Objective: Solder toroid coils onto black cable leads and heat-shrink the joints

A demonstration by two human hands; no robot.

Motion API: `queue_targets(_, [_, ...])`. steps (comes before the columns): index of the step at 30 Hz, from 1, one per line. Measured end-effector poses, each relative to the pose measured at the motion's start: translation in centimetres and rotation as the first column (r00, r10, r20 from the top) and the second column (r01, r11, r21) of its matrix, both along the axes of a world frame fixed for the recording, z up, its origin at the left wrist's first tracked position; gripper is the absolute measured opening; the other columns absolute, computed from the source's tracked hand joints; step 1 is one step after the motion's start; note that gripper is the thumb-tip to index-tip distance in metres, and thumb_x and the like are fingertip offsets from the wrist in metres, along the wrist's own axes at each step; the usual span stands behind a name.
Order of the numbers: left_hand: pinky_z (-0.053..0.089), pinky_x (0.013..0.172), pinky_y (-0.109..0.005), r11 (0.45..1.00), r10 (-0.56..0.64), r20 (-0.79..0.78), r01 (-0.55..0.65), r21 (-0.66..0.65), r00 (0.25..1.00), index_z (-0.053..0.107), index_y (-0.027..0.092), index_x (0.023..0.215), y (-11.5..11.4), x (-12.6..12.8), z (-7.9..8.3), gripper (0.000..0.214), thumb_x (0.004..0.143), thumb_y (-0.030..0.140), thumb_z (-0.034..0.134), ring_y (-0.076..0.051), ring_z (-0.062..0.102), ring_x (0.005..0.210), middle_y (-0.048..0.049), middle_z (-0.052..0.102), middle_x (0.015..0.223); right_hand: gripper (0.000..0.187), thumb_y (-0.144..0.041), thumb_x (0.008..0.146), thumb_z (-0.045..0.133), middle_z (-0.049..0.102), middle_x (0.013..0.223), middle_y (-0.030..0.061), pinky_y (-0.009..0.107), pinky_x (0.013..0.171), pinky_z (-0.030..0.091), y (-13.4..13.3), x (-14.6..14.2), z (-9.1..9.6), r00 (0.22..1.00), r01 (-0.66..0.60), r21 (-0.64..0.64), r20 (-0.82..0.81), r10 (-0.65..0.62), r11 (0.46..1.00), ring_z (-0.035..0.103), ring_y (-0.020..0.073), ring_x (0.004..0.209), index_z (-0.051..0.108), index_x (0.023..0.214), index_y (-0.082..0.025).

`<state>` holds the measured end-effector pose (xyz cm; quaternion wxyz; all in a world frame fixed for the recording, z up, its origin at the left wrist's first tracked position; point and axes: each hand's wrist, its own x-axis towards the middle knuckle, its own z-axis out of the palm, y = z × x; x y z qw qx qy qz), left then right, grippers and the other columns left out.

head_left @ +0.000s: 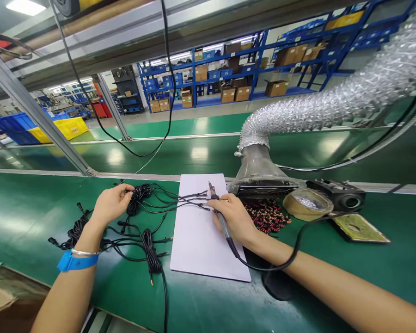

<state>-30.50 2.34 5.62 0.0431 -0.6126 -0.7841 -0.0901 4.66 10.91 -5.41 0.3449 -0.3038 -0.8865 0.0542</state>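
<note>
My right hand (234, 216) grips a soldering iron (223, 223) by its handle, the tip pointing up and away over a white board (203, 240). Several thin black cable ends (196, 200) lie across the board, close to my right fingertips. My left hand (115, 203) is closed, thumb and fingers pinched at the edge of a coiled black cable bundle (138, 196). Nearer to me lies another tied cable bundle (150, 249) with stripped ends. A third bundle (76, 231) sits left of my left wrist, partly hidden by the arm.
Behind my right hand stands a fume hood (260, 169) on a silver duct (315, 111). Small red and black pieces (266, 215) are heaped below it. To the right are a tub (307, 203), a black iron holder (343, 196) and a yellow sponge (362, 226). A black cable (171, 92) hangs overhead.
</note>
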Motion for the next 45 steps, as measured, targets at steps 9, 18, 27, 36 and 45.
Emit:
queue_targets(9, [0.037,0.054,-0.024,0.949,-0.29,0.066,0.296,-0.107,0.955,0.068,0.023,0.106,1.4,11.6,-1.6,0.031,0.091,0.038,0.045,-0.018,0.063,0.064,0.0005,0.067,0.065,0.02,-0.013,0.09,0.053,0.063,0.085,0.0052,0.031,0.073,0.051,-4.9,8.7,3.1,0.97,0.047,0.06,-0.243,-0.031,0.997,0.055,0.019,0.083,0.063,0.107,-0.02])
queue_targets(18, [0.047,0.074,-0.026,0.948,-0.295,-0.058,0.284,-0.143,0.954,0.07,0.026,0.104,5.8,16.5,-6.9,0.023,0.091,0.029,0.051,-0.021,0.067,0.094,-0.0033,0.074,0.102,0.025,-0.006,0.087,0.054,0.065,0.081,0.0045,0.031,0.068,0.053,-7.3,15.1,1.5,0.957,-0.016,0.104,-0.287,0.045,0.994,0.057,0.0185,0.079,0.061,0.108,-0.018])
queue_targets(27, [0.047,0.075,-0.028,0.953,-0.283,-0.091,0.268,-0.144,0.955,0.07,0.023,0.11,4.8,17.4,-6.3,0.028,0.091,0.029,0.051,-0.023,0.067,0.096,-0.0075,0.072,0.103,0.028,-0.008,0.089,0.053,0.066,0.081,0.0048,0.036,0.073,0.052,-6.9,15.9,1.5,0.922,-0.001,0.099,-0.384,0.039,0.995,0.058,0.0194,0.077,0.059,0.113,-0.02])
queue_targets(36, [0.039,0.057,-0.024,0.889,-0.384,0.141,0.406,-0.21,0.913,0.066,0.024,0.116,3.4,26.3,-5.8,0.039,0.083,0.043,0.06,-0.017,0.062,0.06,0.0027,0.063,0.059,0.021,-0.008,0.091,0.052,0.066,0.077,0.0015,0.026,0.063,0.052,-6.5,15.9,-0.3,0.86,0.072,-0.057,-0.502,-0.091,0.996,0.058,0.0147,0.07,0.056,0.108,-0.02])
queue_targets(45, [0.031,0.054,-0.025,0.91,-0.317,0.207,0.358,-0.21,0.926,0.068,0.02,0.102,5.0,29.1,-6.9,0.029,0.082,0.039,0.061,-0.018,0.058,0.058,0.001,0.06,0.059,0.019,-0.008,0.09,0.052,0.067,0.079,0.0036,0.028,0.061,0.049,-7.0,16.0,0.4,0.883,0.059,0.023,-0.468,-0.041,0.998,0.054,0.0154,0.066,0.057,0.104,-0.019])
